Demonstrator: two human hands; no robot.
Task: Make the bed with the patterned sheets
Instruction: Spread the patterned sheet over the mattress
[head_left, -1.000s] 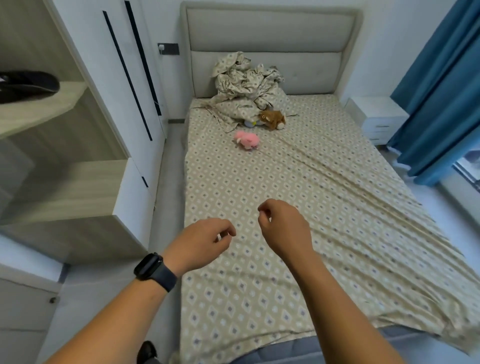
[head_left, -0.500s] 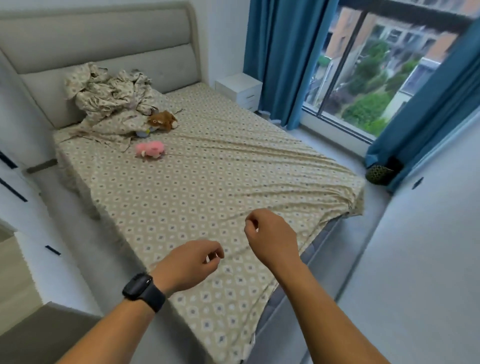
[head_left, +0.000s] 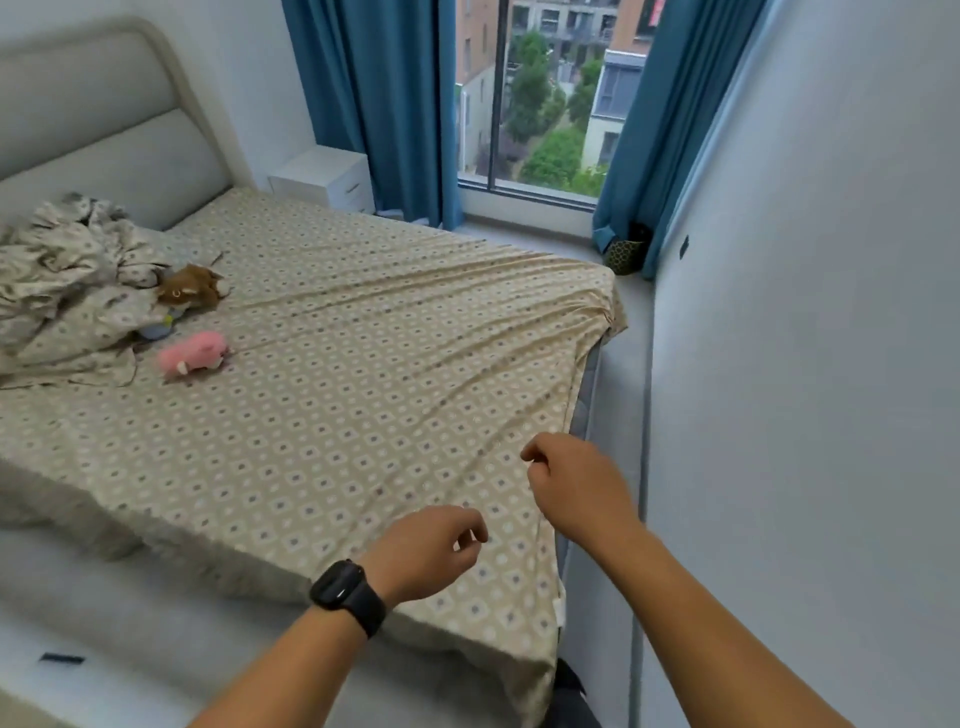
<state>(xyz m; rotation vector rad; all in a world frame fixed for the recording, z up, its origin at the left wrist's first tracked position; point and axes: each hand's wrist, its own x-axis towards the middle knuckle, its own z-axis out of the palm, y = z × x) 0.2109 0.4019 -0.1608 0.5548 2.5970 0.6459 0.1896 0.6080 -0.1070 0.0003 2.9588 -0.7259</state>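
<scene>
The beige patterned sheet (head_left: 363, 395) is spread over the bed, with creases fanning from the far foot corner (head_left: 605, 312). Its near corner hangs loose over the mattress edge (head_left: 584, 410). A crumpled heap of matching patterned bedding (head_left: 67, 291) lies by the grey headboard (head_left: 104, 130). My left hand (head_left: 421, 553), a black watch on its wrist, hovers over the near corner with fingers loosely curled, holding nothing. My right hand (head_left: 576, 488) hovers just beyond it near the foot edge, also loosely curled and empty.
A brown plush toy (head_left: 189, 288) and a pink plush toy (head_left: 195, 353) lie on the sheet beside the heap. A white nightstand (head_left: 324, 176), blue curtains (head_left: 374, 104) and a window (head_left: 540, 93) are beyond the bed. A wall (head_left: 805, 364) leaves a narrow gap at the foot.
My view has swung right, from the wardrobe side to the window and the foot of the bed. Both hands keep the same loose pose and now hover over the near foot corner.
</scene>
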